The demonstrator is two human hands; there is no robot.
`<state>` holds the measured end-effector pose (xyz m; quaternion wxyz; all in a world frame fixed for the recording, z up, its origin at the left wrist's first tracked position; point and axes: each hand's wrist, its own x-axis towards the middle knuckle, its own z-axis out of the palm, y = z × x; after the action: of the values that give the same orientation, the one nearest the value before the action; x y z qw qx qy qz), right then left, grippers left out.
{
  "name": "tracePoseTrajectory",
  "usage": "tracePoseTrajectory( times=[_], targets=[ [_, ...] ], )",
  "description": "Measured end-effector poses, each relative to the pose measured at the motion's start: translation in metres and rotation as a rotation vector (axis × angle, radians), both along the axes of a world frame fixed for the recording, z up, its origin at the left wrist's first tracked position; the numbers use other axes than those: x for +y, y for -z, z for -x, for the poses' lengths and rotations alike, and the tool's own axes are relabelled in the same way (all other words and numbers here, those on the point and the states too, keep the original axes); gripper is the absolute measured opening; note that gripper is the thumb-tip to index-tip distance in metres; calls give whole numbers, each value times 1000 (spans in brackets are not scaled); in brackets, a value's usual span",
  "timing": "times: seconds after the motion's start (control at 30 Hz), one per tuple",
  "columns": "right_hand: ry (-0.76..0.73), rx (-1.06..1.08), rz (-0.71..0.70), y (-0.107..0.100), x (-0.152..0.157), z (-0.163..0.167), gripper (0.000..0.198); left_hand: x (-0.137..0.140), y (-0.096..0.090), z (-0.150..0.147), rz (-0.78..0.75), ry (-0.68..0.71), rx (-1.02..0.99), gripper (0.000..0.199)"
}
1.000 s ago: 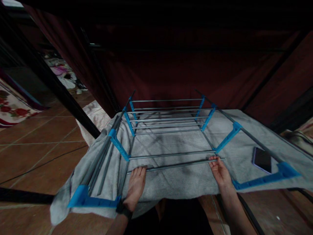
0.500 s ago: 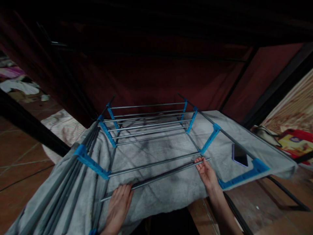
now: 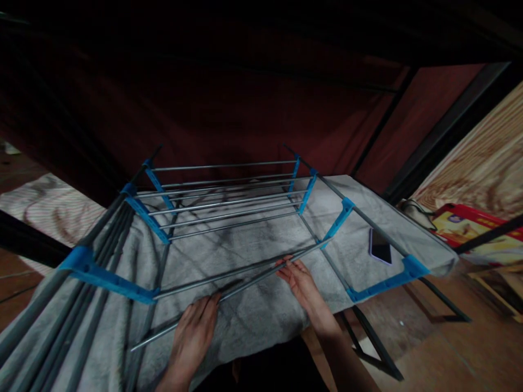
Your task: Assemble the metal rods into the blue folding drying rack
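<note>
A loose grey metal rod (image 3: pixel 245 285) lies slantwise across the near side of a partly built rack frame, its right end close to a blue plastic bracket (image 3: pixel 337 220). My left hand (image 3: pixel 196 329) is wrapped round the rod left of its middle. My right hand (image 3: pixel 298 277) grips it with the fingertips, right of the middle. Just beyond runs a fixed rod (image 3: pixel 196 286), which joins the left blue bracket (image 3: pixel 110 277) to the right side. Several crossbars (image 3: pixel 229 204) span the brackets farther back.
Grey cloth (image 3: pixel 261 326) covers the table under the frame. Several loose tubes (image 3: pixel 61 326) lie along its left side. A phone (image 3: pixel 381 247) rests on the cloth at the right. Beyond the table's right edge is a red and yellow box (image 3: pixel 469 226). A dark red panel (image 3: pixel 229 120) stands behind.
My right hand has slid left along the rod toward its middle. The rod now slants more, with its right end raised toward the bracket. The view has shifted slightly right.
</note>
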<state>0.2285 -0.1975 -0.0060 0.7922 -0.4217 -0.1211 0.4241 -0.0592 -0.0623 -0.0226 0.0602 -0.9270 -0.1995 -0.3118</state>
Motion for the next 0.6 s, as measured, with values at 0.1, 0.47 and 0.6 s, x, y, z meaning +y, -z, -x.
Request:
tracePoseTrajectory(
  times=[0.1, 0.47, 0.6],
  targets=[
    [-21, -31, 37, -2, 3, 13, 38, -4, -7, -7, 14, 1, 33, 31],
    [153, -960, 362, -6, -27, 30, 34, -22, -35, -20, 30, -77, 32, 33],
    [266, -1147, 315, -12, -30, 22, 26, -29, -36, -22, 64, -91, 40, 39]
  ],
)
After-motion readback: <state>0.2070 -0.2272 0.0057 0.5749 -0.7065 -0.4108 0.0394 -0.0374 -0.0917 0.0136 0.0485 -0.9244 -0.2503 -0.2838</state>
